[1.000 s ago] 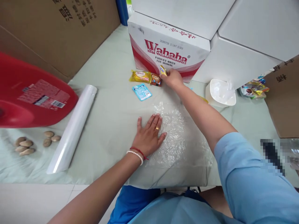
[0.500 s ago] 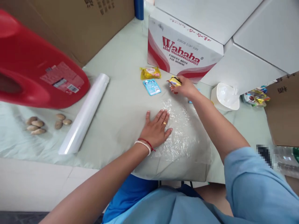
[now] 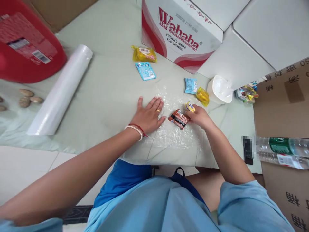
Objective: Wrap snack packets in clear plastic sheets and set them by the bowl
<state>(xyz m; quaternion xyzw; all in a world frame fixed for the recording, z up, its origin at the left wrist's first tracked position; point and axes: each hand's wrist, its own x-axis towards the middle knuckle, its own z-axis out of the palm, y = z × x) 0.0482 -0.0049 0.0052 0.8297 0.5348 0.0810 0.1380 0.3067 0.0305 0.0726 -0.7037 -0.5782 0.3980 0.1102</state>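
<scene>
My left hand (image 3: 149, 116) lies flat, fingers spread, on the left part of a clear crinkled plastic sheet (image 3: 166, 137). Just to its right, my right hand (image 3: 201, 118) pinches a brown snack packet (image 3: 178, 119) and a small yellow snack packet (image 3: 190, 107), low over the sheet; whether they touch it I cannot tell. Beyond that hand are a blue snack packet (image 3: 190, 86) and a yellow wrapped snack (image 3: 202, 96). Farther left lie a flat light-blue sachet (image 3: 145, 71) and a yellow wrapped cake (image 3: 144, 54).
A roll of plastic film (image 3: 61, 91) lies left, near walnut-like nuts (image 3: 24, 102) and a red jug (image 3: 29, 48). Behind stands a Wahaha carton (image 3: 178, 35). At right are a white container (image 3: 219, 90), more snack packets (image 3: 246, 93), a phone (image 3: 248, 149) and plastic bottles (image 3: 281, 145).
My right hand has drawn the brown and yellow packets back toward me, over the plastic sheet. The left hand keeps its place on the sheet. The whole view has shifted.
</scene>
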